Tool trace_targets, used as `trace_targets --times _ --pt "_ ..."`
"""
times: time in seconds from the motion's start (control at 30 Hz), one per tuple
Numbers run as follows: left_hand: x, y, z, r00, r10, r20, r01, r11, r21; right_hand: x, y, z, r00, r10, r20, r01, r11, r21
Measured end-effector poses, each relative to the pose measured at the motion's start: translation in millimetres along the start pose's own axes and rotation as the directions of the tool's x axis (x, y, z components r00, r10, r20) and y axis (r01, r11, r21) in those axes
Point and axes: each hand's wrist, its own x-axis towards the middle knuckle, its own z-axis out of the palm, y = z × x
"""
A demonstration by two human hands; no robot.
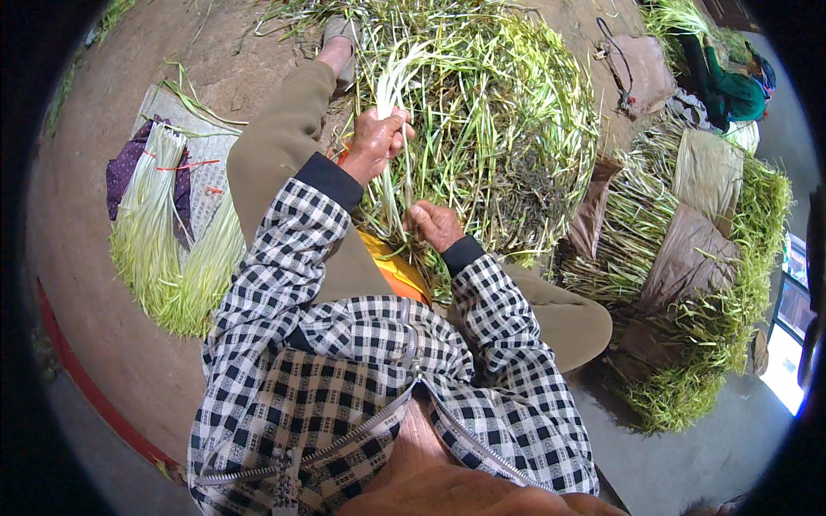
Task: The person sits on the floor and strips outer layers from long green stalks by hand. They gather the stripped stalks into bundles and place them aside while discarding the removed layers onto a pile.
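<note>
My left hand (377,142) is closed around a small bunch of pale, long-stemmed greens (391,90), whose stalks stick out above and hang below the fist. Lower and to the right, my right hand (433,224) pinches a thin stalk (406,171) near the bottom of the bunch. Under both hands spreads a large heap of loose green leaves and stalks (503,116). At the left, a bundle of cleaned pale stalks (151,200) tied with red bands lies partly on a purple cloth (129,161). A second pale bundle (210,264) lies beside my knee.
A large stack of untrimmed greens (645,213), partly covered by brown cloths (690,258), stands at the right. Behind it a person in a green top (742,97) bends over more greens. A light sack (216,151) lies under the tied bundles. A flat brownish pad (642,71) rests on the floor.
</note>
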Motion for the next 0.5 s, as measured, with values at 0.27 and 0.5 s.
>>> trace_targets --times 0.27,0.5 --pt "8.7 42.2 -8.4 0.964 0.25 -0.094 -0.253 0.967 -0.022 -21.5 28.5 21.0 0.992 0.0 0.127 0.073 0.817 -0.571" --pt "11.0 87.1 -24.7 0.912 0.403 -0.076 -0.408 0.91 -0.068 -26.4 23.3 33.5 0.846 0.356 0.396 0.123 0.592 -0.797"
